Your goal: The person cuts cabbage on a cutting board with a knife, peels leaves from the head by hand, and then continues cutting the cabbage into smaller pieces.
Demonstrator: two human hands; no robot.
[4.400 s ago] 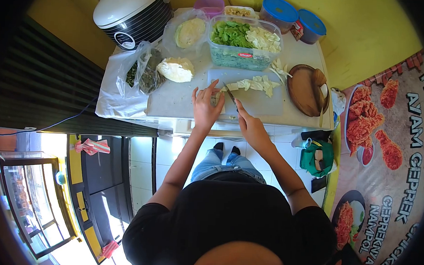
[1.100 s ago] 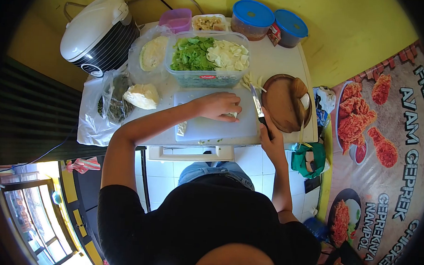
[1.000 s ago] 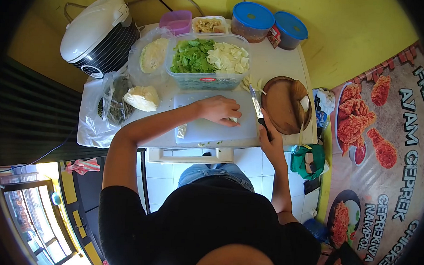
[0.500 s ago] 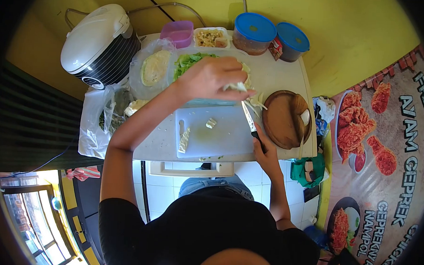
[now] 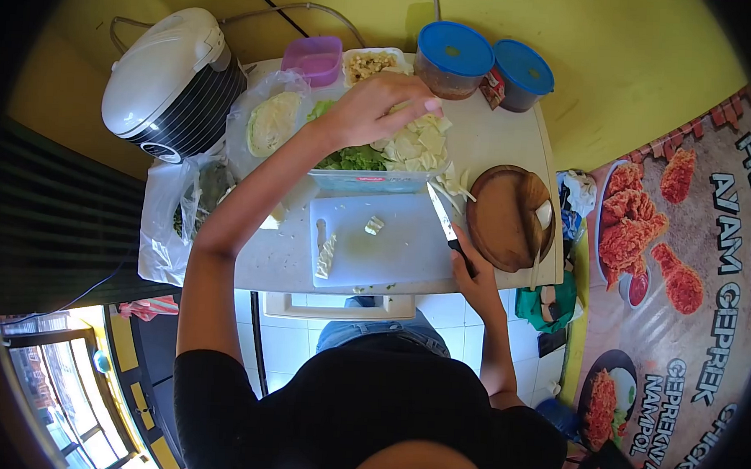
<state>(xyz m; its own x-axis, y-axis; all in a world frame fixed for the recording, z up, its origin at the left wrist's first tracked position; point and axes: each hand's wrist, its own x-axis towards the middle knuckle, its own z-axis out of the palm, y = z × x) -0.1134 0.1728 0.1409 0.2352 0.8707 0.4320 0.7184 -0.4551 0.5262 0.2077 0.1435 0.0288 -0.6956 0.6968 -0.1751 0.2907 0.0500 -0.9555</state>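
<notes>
My left hand (image 5: pixel 389 109) hovers over a clear plastic container (image 5: pixel 368 182), its fingers stretched out and nothing visible in them. Green lettuce (image 5: pixel 358 157) fills the container's left side and cut pale cabbage (image 5: pixel 421 146) its right. In my right hand (image 5: pixel 474 274) is a knife (image 5: pixel 441 210) with a black handle, its blade over the right edge of a white cutting board (image 5: pixel 400 256). On the board lie a cabbage chunk (image 5: pixel 326 256) and a small cabbage piece (image 5: pixel 374 225). Some cabbage strips (image 5: pixel 453 185) rest on the table beside the container.
A round wooden mortar (image 5: pixel 502 219) stands at the right. A rice cooker (image 5: pixel 172 83), a bagged cabbage half (image 5: pixel 273 124) and a plastic bag (image 5: pixel 166 234) are on the left. Along the back stand a purple tub (image 5: pixel 313 62), a white tray (image 5: pixel 371 66) and blue-lidded containers (image 5: pixel 456 49).
My left hand has moved up and back over the container, and the cabbage pieces it held have left its fingers. My right hand still holds the knife in nearly the same place.
</notes>
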